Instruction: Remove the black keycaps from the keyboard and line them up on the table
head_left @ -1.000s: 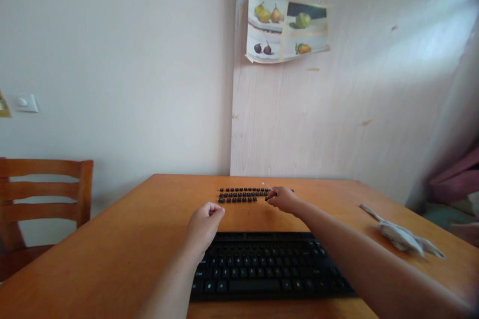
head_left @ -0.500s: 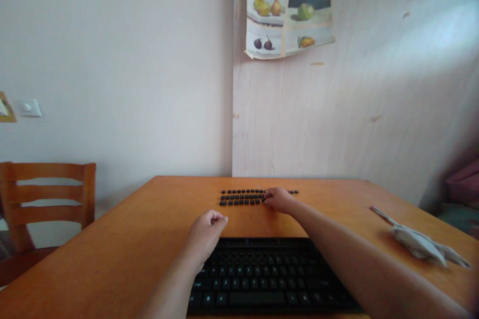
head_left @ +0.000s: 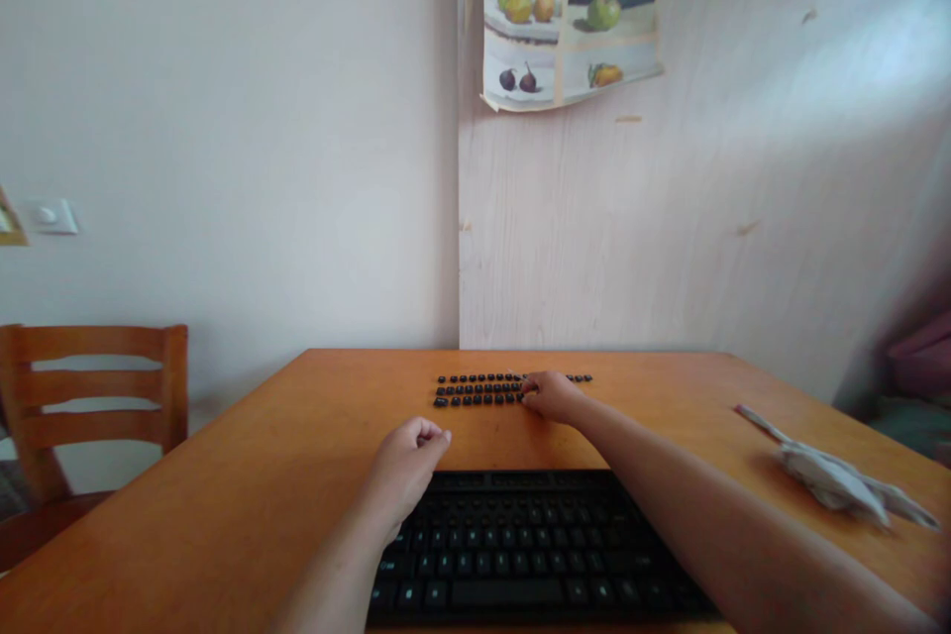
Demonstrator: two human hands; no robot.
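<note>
A black keyboard (head_left: pixel 508 594) lies at the table's near edge, with a stretch at its back showing low stubs instead of key tops. Beyond it, loose black keycaps (head_left: pixel 488 399) are laid out in three rows. My right hand (head_left: pixel 551 398) reaches over the right part of these rows, thumb and fingertips closed at a keycap in the front row; the hand hides the keycaps under it. Over the keyboard's back left corner is my left hand (head_left: pixel 407 461), its fingers curled in and thumb pressed against them. Whatever the left fingers may hold is hidden.
On the right of the wooden table (head_left: pixel 245 495) lies a pale grey cloth-like bundle (head_left: pixel 832 483) with a thin stick end. A wooden chair (head_left: pixel 104 396) stands left of the table. Fruit pictures (head_left: pixel 572 40) hang on the wall behind.
The view has shifted slightly. Both hands keep nearly the same place and pose, with the right fingertips still at the front row of keycaps.
</note>
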